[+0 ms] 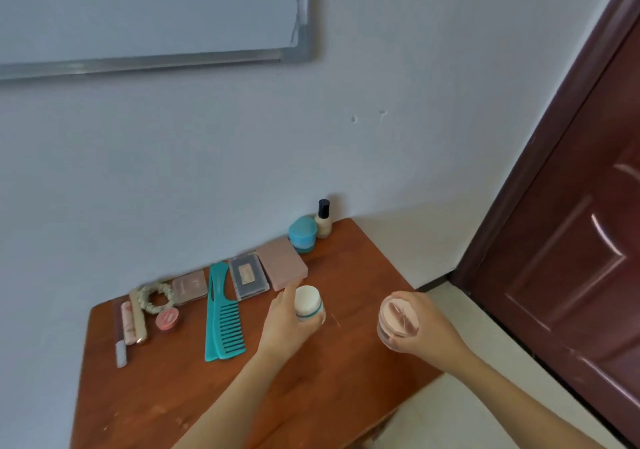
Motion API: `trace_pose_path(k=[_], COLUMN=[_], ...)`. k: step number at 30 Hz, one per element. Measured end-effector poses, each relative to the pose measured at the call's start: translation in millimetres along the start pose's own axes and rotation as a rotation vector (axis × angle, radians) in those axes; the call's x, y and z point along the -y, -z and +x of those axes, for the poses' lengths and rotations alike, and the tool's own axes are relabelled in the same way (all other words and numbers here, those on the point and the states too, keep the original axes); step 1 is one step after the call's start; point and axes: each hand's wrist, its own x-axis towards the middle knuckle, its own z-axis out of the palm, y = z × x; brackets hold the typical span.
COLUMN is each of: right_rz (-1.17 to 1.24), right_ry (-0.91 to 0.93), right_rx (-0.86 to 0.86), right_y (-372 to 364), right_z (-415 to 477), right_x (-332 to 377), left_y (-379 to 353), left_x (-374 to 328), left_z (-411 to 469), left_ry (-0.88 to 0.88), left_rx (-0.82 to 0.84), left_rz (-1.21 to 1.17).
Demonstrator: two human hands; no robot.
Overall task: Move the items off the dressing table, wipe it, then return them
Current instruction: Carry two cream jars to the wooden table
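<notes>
Brown dressing table (173, 396) against wall (207, 154), partly loaded.
Teal comb (221, 313) flat mid-table. L hand (287, 327) wrapped round white jar (309, 304), nr pink box (282, 268); cannot tell if resting on wood. R hand (422, 324) clutching pink jar (396, 317) over table's right edge. Blue tub (302, 234), small black-capped bottle (323, 221) side by side at far corner.

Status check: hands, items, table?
Left hand grips white jar. Right hand grips pink jar. Teal comb, blue jar on dressing table.
</notes>
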Motion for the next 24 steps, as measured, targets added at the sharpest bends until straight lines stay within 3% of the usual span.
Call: trace_pose_path(k=[10, 17, 24], right_rz=[0.048, 0.048, 0.055], right_ry=[0.077, 0.198, 0.322], right_rx=[0.128, 0.213, 0.208], right_y=[13.7, -13.9, -48.5], right_z=[143.9, 207.9, 247.3], right_x=[-55.9, -54.4, -43.4], left_y=[-62.4, -73.2, -75.7], left_x=[-31.9, -24.7, -13.8], left_z=[110.5, 134.4, 139.7], left_ry=[0.149, 0.242, 0.249], left_rx=[-0.118, -0.353, -0.329], left_rz=[0.111, 0.291, 0.516])
